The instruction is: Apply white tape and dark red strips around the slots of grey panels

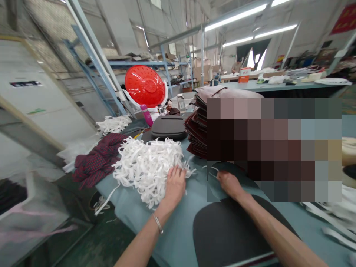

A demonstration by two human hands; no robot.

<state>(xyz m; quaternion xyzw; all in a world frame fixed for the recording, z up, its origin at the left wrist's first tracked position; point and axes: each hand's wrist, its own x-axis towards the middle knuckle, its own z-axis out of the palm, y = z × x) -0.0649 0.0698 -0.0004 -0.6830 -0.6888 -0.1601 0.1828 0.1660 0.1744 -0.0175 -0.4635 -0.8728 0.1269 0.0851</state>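
Lying at nine o'clock of everything else, a crumpled dark red striped cloth [96, 160] hangs over the near-left edge of the grey-green table [178, 226]. Just at its three o'clock sits the heap of white strips [147, 165]: a loose, tangled mound of narrow flat bands, looped and curled over one another, bright white, with a few single ends trailing off toward six o'clock over the table's edge. A second, smaller pile of white strips [113, 124] lies well behind it at about eleven o'clock, near a pink bottle [146, 115] and a red round fan [145, 86]. At twelve o'clock of the big heap rests a dark grey moulded pad [168, 128]. The left hand [174, 185] lies on the heap's near-right edge, palm down, fingers spread and pressed into the strips, with a thin bracelet at the wrist; it covers rather than pinches them. At the hand's three o'clock, a short way apart, the right hand [228, 184] rests on a dark curved piece [230, 168]; a thin white strip [213, 169] shows by its fingertips, and I cannot tell whether the fingers pinch it or merely touch it. Behind, at one o'clock, stands a stack of dark red flat pieces [198, 129]. Nearest, at five o'clock, lies a black rounded panel [222, 233] under the right forearm.
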